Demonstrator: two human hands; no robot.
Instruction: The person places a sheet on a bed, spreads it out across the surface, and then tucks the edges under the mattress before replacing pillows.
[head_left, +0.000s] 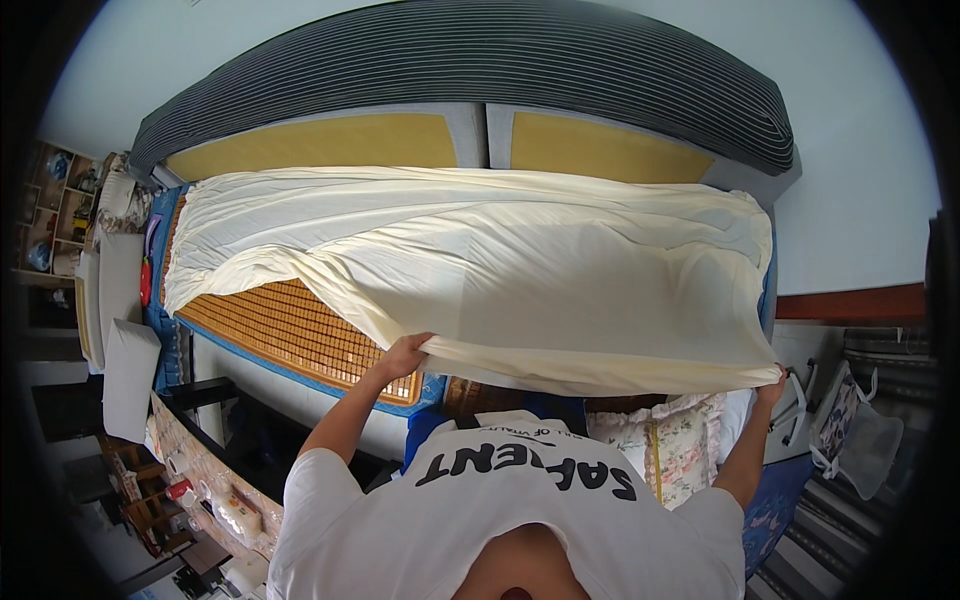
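A large cream cloth sheet (560,270) lies loosely over a long sofa, wrinkled along its far side. Its near edge is pulled toward me and stretched between my two hands. My left hand (407,353) is closed on that edge near the middle of the seat. Far to the right, my right hand (770,387) grips the near right corner, its fingers partly hidden by the cloth. At the left, the sheet is bunched and leaves a brown bamboo-tile mat (290,320) with a blue border uncovered.
Behind the sheet rises the sofa back (340,140), topped by a dark striped cover (450,60). A floral cushion (690,440) lies by my right arm. At the lower left stands a table (190,430) holding bottles. A clear plastic bin (868,450) sits at the far right.
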